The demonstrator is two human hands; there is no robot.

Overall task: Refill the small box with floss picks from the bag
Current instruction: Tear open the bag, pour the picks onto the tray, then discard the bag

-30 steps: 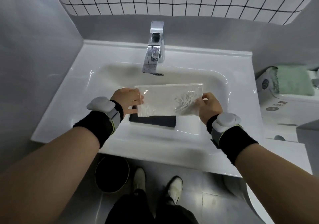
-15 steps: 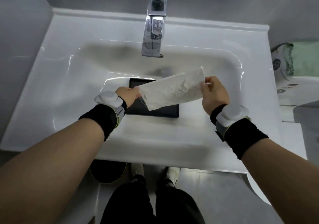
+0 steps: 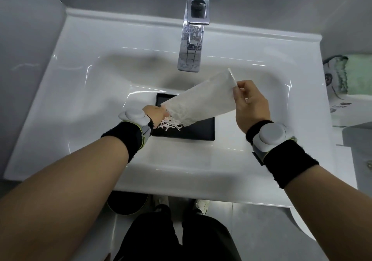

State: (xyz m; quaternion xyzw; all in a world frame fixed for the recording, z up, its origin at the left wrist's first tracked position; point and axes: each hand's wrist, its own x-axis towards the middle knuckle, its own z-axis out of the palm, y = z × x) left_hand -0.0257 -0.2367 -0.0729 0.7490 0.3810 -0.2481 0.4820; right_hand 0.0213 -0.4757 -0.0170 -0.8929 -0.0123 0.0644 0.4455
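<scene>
A clear plastic bag (image 3: pixel 203 103) hangs tilted over the sink, its mouth low at the left and its closed end high at the right. My right hand (image 3: pixel 248 105) pinches the raised end. My left hand (image 3: pixel 156 114) grips the low mouth end. White floss picks (image 3: pixel 171 124) spill from the mouth into the small black box (image 3: pixel 198 129), which sits in the white basin; the bag and my left hand hide much of the box.
A chrome faucet (image 3: pixel 191 45) overhangs the white sink (image 3: pixel 84 91) just behind the bag. A green towel (image 3: pixel 354 73) lies on a white appliance at the right. On the floor below are a dark bin (image 3: pixel 126 204) and my feet.
My right hand has lifted its end of the bag, tipping it from level to steeply slanted. Floss picks have slid down and now pour out of the left end over the box.
</scene>
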